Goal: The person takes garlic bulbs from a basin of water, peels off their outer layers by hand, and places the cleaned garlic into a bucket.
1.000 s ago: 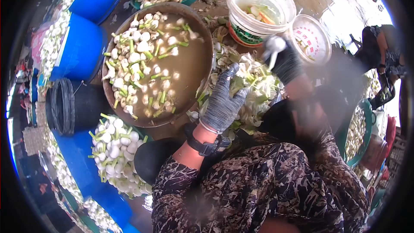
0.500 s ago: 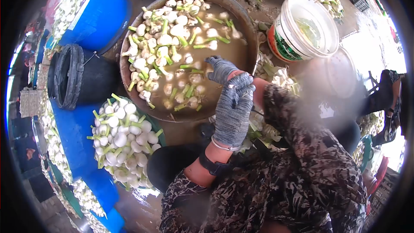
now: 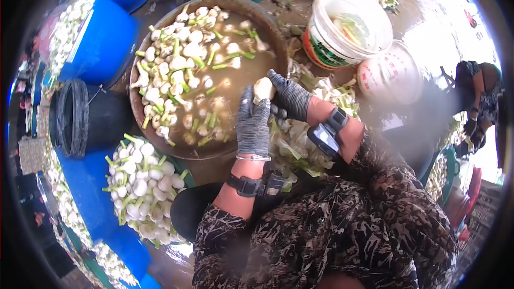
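A pale garlic bulb (image 3: 263, 90) is held between my two hands at the right rim of a wide brown basin (image 3: 140, 144). My left hand (image 3: 253, 127), in a grey knit glove, grips it from below and the left, fingers pointing up. From the right, my right hand (image 3: 292, 96), gloved alike, has its thumb and fingers closed about the bulb; some fingertips are hidden. Murky water (image 3: 238, 80) fills the basin, with many garlic bulbs (image 3: 195, 36) with green stem stubs floating or piled at its left side.
Peeled white garlic (image 3: 140, 186) is heaped at lower left, near a black bucket (image 3: 96, 118) and blue tubs (image 3: 104, 37). Peeled leaves (image 3: 300, 147) lie under my hands. A white bucket (image 3: 350, 27) stands beyond, its lid-like white round (image 3: 388, 72) beside it. Another person (image 3: 476, 91) sits far right.
My hands, crossed over the basin's right side before, are now apart and facing each other around a garlic bulb near the rim. The view has shifted slightly, moving the basin leftward.
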`<state>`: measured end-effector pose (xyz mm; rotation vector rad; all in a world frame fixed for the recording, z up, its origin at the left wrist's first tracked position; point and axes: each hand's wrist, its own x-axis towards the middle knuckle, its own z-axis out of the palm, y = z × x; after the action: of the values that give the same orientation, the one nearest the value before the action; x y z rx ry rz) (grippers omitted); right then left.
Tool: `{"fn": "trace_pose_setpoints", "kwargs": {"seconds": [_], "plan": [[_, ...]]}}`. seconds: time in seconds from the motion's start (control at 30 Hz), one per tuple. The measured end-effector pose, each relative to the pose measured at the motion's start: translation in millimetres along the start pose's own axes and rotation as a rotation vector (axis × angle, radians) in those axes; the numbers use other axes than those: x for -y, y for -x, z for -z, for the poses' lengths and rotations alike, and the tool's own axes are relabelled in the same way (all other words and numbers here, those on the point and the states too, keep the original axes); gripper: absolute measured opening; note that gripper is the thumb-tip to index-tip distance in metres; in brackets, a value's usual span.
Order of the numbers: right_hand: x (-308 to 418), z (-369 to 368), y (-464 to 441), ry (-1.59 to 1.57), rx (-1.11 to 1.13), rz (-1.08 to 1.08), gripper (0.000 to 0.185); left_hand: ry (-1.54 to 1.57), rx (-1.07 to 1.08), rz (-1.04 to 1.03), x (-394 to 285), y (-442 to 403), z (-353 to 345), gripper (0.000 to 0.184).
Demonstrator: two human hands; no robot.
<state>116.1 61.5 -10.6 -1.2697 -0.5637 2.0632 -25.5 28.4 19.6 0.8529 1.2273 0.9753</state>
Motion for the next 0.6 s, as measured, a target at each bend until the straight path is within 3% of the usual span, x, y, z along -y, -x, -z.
{"fn": "trace_pose_setpoints", "kwargs": {"seconds": [0.1,0.17,0.23,0.37,0.4,0.5,0.53,0.6], "plan": [[-15.3,26.8,13.4,0.056,-0.081,0.176,0.064,-0.125,0.145,-0.106,15.2,-1.1,-14.8,0.049],[4.4,24.4,63.3,0.179,-0.209,0.134,0.064,0.121,0.243,0.073,16.5,2.4,-27.6,0.046],[9.7,29.4,94.2,0.251,-0.272,0.165,0.067,0.148,0.382,0.129,8.2,9.1,-43.7,0.044],[3.6,52.5,123.5,0.438,-0.339,0.044,0.049,0.187,0.492,0.185,21.7,15.8,-58.3,0.046],[-14.5,67.7,113.5,0.486,-0.355,0.169,0.061,0.243,0.541,0.27,22.8,16.6,-61.4,0.046],[-28.3,78.8,120.6,0.577,-0.437,0.3,0.065,0.292,0.577,0.381,14.2,28.7,-76.6,0.045],[-30.1,81.6,117.8,0.843,-0.574,0.583,0.059,0.288,0.558,0.401,11.3,32.7,-80.6,0.044],[-28.1,76.5,130.4,1.088,-0.794,0.669,0.034,0.244,0.504,0.384,23.6,25.3,-80.9,0.044]]}}
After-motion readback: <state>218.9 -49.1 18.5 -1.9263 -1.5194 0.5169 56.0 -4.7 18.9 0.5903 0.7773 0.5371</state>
